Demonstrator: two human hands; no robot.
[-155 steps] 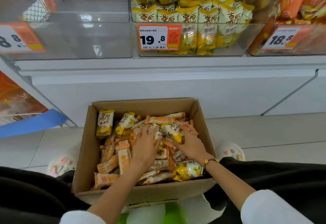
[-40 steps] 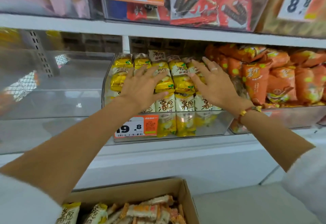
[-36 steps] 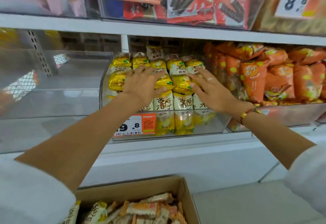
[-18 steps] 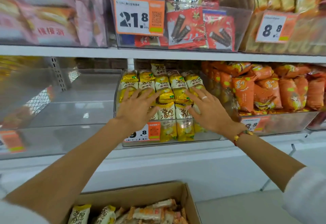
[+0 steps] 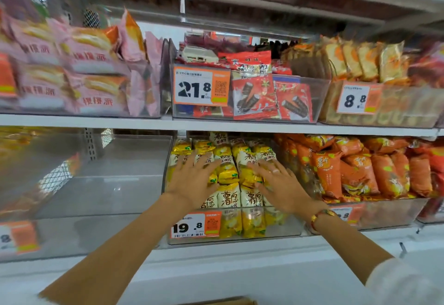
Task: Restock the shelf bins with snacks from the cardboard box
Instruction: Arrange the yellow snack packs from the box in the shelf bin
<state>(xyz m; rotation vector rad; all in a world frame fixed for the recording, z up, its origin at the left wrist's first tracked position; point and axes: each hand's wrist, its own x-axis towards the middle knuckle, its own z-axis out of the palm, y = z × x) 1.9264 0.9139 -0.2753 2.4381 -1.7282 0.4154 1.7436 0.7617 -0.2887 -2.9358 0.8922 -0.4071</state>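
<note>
A clear shelf bin (image 5: 283, 229) with a 19.8 price tag (image 5: 195, 225) holds rows of yellow-and-white snack packs (image 5: 229, 199). My left hand (image 5: 193, 180) lies flat with spread fingers on the packs at the bin's left side. My right hand (image 5: 280, 184) lies flat on the packs at the right side, fingers straight. Neither hand holds a pack. Only a sliver of the cardboard box's rim (image 5: 223, 301) shows at the bottom edge.
A clear bin with nothing in it (image 5: 103, 184) sits left of the yellow one. Orange snack bags (image 5: 360, 168) fill the bin to the right. The upper shelf carries pink packs (image 5: 72, 71), red packs behind a 21.8 tag (image 5: 269, 98) and a bin tagged 8.8 (image 5: 384, 103).
Since 4.3 s ago both hands left the box and rose to the yellow bin. Over the last second they stay flat on the packs while the view tilts upward.
</note>
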